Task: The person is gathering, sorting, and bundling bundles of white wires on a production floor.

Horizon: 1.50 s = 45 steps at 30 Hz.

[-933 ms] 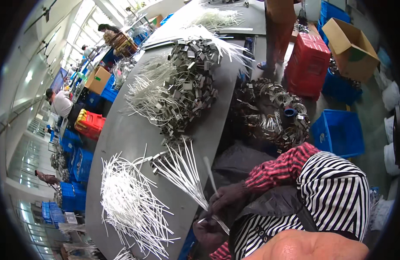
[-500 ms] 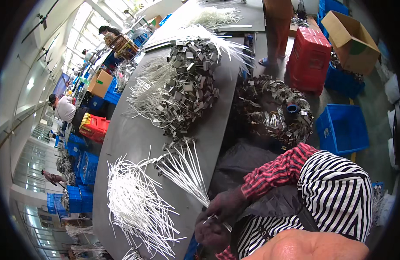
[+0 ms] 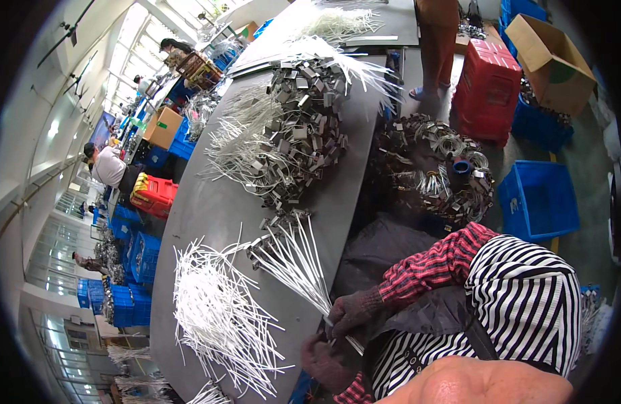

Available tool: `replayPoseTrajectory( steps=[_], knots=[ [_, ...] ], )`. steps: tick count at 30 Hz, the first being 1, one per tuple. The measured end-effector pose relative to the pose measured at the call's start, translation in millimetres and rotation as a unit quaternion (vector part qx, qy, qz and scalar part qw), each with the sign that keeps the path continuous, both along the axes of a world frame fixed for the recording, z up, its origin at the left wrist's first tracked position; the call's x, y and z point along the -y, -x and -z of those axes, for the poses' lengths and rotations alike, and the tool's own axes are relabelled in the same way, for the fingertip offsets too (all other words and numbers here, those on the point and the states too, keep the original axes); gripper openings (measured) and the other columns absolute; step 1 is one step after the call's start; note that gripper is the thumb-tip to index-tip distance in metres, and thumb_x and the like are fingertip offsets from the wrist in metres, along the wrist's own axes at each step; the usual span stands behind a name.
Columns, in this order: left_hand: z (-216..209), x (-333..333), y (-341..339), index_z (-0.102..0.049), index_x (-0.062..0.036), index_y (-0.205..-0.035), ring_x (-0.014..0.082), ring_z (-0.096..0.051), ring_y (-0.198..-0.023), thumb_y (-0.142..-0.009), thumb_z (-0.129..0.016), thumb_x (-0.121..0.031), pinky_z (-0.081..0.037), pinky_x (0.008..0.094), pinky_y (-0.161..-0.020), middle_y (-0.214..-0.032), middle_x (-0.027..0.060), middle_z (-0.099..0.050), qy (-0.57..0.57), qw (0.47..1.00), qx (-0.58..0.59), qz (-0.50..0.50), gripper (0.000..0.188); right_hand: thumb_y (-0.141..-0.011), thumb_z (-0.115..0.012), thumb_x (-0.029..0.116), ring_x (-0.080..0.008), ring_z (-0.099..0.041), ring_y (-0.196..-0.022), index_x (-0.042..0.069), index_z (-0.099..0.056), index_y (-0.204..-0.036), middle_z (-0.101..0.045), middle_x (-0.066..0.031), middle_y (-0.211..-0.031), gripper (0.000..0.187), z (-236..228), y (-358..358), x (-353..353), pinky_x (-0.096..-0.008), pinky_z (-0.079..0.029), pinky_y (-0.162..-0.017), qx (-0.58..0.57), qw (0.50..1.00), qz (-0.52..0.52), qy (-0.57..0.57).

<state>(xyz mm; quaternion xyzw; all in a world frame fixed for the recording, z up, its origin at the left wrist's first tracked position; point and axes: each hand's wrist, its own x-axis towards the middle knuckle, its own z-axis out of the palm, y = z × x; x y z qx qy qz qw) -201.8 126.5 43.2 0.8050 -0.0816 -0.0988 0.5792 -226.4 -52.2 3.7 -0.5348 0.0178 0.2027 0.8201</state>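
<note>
My right hand (image 3: 355,312), in a dark knit glove, is closed around a bundle of thin white wires (image 3: 298,272). The bundle fans out toward the table, with small grey metal pieces (image 3: 258,252) at its far end; its cut-looking ends stick out below the hand. Just below and to the left is my gloved left hand (image 3: 325,363), fingers curled in close to the right hand. Whatever its fingertips pinch is too small to make out. A loose heap of white wires (image 3: 223,313) lies on the grey table (image 3: 199,209), left of the bundle.
Farther up the table is a large pile of metal pieces with wires (image 3: 303,128). Right of the table sits a heap of wired parts (image 3: 435,168), near a blue crate (image 3: 539,200), a red crate (image 3: 487,91) and a cardboard box (image 3: 551,64). A person's legs (image 3: 435,47) stand beyond.
My left hand has drawn slightly down and away from the bundle. My right hand keeps its hold on the wires. The whole view has shifted a little.
</note>
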Motion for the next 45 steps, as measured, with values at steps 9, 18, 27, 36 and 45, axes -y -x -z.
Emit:
replayPoseTrajectory(
  steps=[9, 18, 27, 36, 45],
  knots=[
    [31, 14, 6, -0.063, 0.0055, -0.104, 0.0167, -0.059, -0.085, -0.090, -0.064, -0.014, -0.048, 0.0324, -0.078, -0.090, 0.0086, -0.064, 0.032, 0.995, -0.045, 0.078, 0.024, -0.073, -0.071, 0.006, -0.0313, -0.068, -0.090, 0.008, -0.064, -0.109, -0.068, -0.0127, -0.098, 0.037, -22, 13, 19, -0.0411, -0.055, -0.070, 0.370, 0.833, 0.067, 0.406],
    [33, 15, 0, -0.064, 0.0054, -0.102, 0.0177, -0.061, -0.086, -0.091, -0.059, -0.018, -0.049, 0.0309, -0.079, -0.093, 0.0081, -0.065, 0.092, 0.991, -0.028, 0.092, 0.026, -0.061, -0.076, 0.024, -0.0325, -0.064, -0.093, 0.015, -0.065, -0.105, -0.061, -0.0102, -0.098, 0.047, -15, -7, 3, -0.0452, -0.054, -0.075, 0.398, 0.708, 0.041, 0.582],
    [23, 14, 6, -0.069, -0.0013, -0.084, 0.0153, -0.060, -0.070, -0.084, -0.058, -0.018, -0.049, 0.0323, -0.065, -0.076, 0.0061, -0.065, 0.009, 0.997, -0.070, -0.018, 0.019, -0.073, -0.073, 0.020, -0.0310, -0.062, -0.084, 0.009, -0.064, -0.091, -0.060, -0.0117, -0.086, 0.022, 12, 9, 11, -0.0399, -0.051, -0.071, 0.345, 0.876, 0.165, 0.295],
    [38, -25, -8, -0.053, -0.0078, -0.067, 0.0098, -0.046, -0.048, -0.083, -0.050, -0.002, -0.032, 0.0280, -0.041, -0.062, -0.0010, -0.047, 0.018, 0.985, -0.170, 0.000, 0.016, -0.088, -0.059, 0.014, -0.0160, -0.059, -0.084, -0.002, -0.062, -0.099, -0.064, -0.0127, -0.095, 0.020, 11, 27, 21, -0.0322, -0.050, -0.072, 0.037, 0.988, 0.005, 0.147],
    [54, -3, 1, -0.058, -0.0029, -0.078, 0.0273, -0.058, -0.072, -0.082, -0.062, -0.007, -0.050, 0.0391, -0.075, -0.072, 0.0105, -0.057, -0.145, 0.882, 0.432, 0.123, 0.007, -0.091, -0.064, 0.023, -0.0112, -0.060, -0.090, 0.005, -0.064, -0.108, -0.064, -0.0032, -0.099, 0.025, 5, 32, 31, -0.0315, -0.052, -0.077, 0.029, 0.996, 0.069, -0.039]
  ],
)
